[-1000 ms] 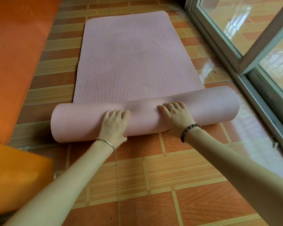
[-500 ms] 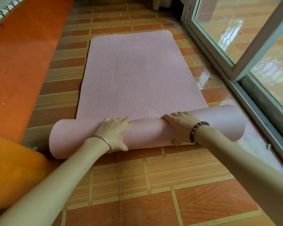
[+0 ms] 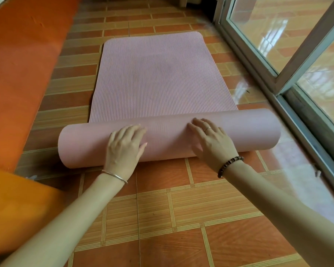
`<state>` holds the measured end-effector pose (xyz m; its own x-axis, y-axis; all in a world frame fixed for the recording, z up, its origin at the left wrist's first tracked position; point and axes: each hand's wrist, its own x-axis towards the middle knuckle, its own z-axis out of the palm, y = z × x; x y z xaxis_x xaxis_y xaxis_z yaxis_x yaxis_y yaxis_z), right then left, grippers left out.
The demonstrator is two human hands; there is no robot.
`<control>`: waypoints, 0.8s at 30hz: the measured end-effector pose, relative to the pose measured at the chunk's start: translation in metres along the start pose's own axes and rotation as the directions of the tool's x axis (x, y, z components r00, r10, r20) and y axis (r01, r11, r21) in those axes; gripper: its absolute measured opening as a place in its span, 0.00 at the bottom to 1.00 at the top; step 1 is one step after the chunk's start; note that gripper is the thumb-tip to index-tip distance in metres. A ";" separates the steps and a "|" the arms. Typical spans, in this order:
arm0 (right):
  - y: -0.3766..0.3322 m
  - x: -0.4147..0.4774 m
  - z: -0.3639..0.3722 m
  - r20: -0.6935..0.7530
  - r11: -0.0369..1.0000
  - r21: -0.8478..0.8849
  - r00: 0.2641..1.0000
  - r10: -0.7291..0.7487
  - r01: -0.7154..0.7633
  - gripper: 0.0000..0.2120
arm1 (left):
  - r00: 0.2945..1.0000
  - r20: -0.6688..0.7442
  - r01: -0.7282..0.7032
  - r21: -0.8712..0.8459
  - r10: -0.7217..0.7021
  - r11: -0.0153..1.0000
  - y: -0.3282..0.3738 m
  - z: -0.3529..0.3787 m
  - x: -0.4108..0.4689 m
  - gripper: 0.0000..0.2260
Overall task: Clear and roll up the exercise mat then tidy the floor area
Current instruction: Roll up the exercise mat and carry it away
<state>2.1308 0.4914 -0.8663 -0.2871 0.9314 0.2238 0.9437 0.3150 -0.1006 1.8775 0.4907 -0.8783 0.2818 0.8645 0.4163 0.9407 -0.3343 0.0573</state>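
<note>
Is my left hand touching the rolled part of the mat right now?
Touching. The head view shows the left hand lying flat across the top of the rolled mat, pressed against its surface with no gap.

The tiled floor (image 3: 162, 209) bears a half-rolled pink mat (image 3: 158, 78).

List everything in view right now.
exercise mat: one, pink, centre of floor, near end rolled, far part flat
tiled floor: one, orange-brown, under everything
orange surface: one, along the left
yellow-orange thing: one, lower left corner, cannot tell what
glass door: one, grey frame, right
bangle: one, silver, left wrist
bead bracelet: one, dark, right wrist
ring: one, pale metal, right hand
left hand: one, on the roll
right hand: one, on the roll
</note>
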 end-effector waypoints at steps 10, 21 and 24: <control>0.007 0.040 0.035 0.294 0.960 -0.273 0.956 0.019 0.065 0.56 | 0.913 0.404 -0.048 0.239 -0.054 0.970 -0.004 0.035 0.018 0.57; 0.010 0.050 0.011 0.376 0.975 -0.212 0.926 0.012 0.073 0.35 | 0.893 0.443 -0.019 0.214 -0.079 0.977 0.006 0.021 0.032 0.35; 0.009 0.048 -0.010 0.478 0.986 -0.151 0.878 0.012 0.069 0.33 | 0.841 0.535 -0.029 0.207 -0.088 0.978 0.012 0.002 0.035 0.36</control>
<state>2.1275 0.5373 -0.8470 -0.3195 0.9089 -0.2680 0.9357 0.3473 0.0624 1.8987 0.5183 -0.8648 0.2548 0.9568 -0.1402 0.9509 -0.2743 -0.1434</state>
